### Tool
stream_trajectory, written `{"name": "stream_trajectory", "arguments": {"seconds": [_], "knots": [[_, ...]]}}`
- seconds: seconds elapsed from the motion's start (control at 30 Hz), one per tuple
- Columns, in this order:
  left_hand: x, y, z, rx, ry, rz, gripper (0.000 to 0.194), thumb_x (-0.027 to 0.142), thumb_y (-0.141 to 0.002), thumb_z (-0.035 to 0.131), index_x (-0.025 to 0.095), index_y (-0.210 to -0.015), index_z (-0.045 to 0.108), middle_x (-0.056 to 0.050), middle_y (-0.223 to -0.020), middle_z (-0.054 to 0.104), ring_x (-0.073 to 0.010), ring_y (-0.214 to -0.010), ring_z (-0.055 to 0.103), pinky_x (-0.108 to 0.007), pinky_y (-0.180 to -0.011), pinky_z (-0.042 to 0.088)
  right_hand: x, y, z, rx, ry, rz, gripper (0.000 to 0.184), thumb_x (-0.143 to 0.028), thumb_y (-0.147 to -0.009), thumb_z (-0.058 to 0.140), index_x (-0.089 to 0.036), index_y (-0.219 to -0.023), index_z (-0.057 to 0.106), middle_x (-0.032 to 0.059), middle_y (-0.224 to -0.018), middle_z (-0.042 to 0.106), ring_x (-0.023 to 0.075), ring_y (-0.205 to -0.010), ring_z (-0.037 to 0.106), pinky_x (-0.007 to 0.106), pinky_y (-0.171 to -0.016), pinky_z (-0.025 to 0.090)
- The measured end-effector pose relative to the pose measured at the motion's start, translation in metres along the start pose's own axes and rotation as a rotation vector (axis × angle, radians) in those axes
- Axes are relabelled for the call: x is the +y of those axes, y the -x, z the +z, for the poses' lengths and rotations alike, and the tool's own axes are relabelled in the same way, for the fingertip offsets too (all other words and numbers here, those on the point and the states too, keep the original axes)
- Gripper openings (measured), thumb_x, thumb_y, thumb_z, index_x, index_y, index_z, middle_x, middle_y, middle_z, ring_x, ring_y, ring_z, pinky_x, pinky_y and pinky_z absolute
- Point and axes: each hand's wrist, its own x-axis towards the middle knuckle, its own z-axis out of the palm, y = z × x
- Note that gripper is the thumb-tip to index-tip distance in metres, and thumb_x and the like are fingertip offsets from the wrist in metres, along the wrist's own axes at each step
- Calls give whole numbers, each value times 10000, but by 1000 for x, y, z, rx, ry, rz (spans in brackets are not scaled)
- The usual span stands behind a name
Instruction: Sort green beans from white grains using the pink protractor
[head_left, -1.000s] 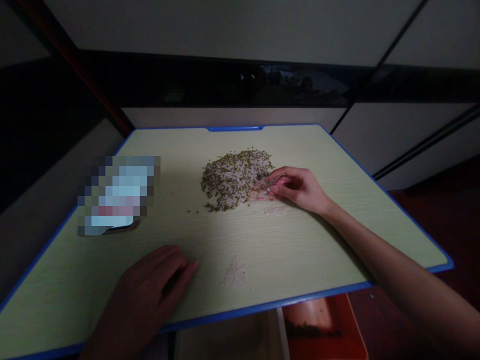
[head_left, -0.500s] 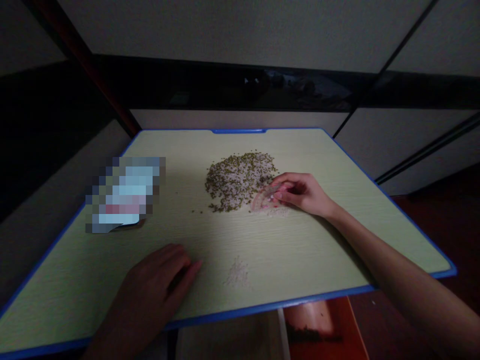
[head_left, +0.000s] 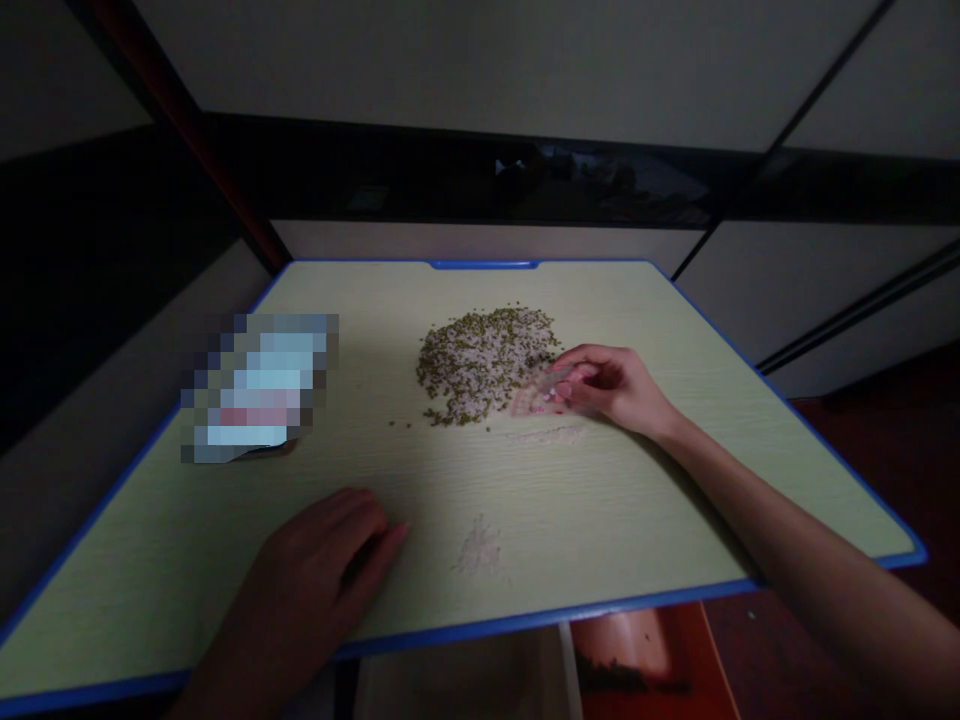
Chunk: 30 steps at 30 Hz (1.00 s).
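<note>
My right hand (head_left: 611, 385) pinches a clear protractor (head_left: 536, 397) with pinkish markings between thumb and fingers. Its curved edge meets the right side of a mixed pile of green beans and pale grains (head_left: 487, 360), which look like mung beans and rice. Just in front of the protractor lies a thin streak of pale grains (head_left: 555, 435). My left hand (head_left: 322, 550) rests on the near left of the table, its fingers loosely bent, the thumb apart, with nothing visible in it. A small heap of pale grains (head_left: 478, 548) sits to the right of that hand.
The light table (head_left: 360, 300) has a blue rim. A propped phone-like screen (head_left: 262, 390), blurred out, stands at its left. Below the near edge are a pale bin (head_left: 465, 675) and an orange bin (head_left: 637, 650) with dark bits. Cabinet panels (head_left: 480, 60) rise behind.
The protractor has shifted slightly away from me, and the pale grains in front of it now form a separate thin streak. My left hand stays resting. The whole view has shifted a little.
</note>
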Motion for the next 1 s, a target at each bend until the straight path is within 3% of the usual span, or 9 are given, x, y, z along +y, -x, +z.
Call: {"name": "stream_trajectory", "arguments": {"seconds": [0.13,0.53,1.0], "knots": [[-1,3,2,-30,11,-20,314,330,-895,437,216,-612,512,41,-590,561,-113,-555,559,-238,-559,441,2,-1,1,52,25,3,223,-230,-655,700,-138,-844,625,-3,-561,632,92,-442,500,216,-415,369],[2,-1,1,-18,-12,14,344,330,-917,396,211,-614,505,36,-577,549,-107,-534,554,-226,-523,428,4,0,7,-1,74,-83,203,-231,-703,691,-126,-872,648,11,-602,630,75,-455,450,210,-409,314],[0,-1,1,-8,-29,30,335,340,-916,413,216,-614,489,41,-576,532,-103,-537,551,-223,-529,426,3,0,10,32,20,-63,210,-230,-699,687,-137,-882,639,-16,-549,587,75,-441,437,218,-415,314]]}}
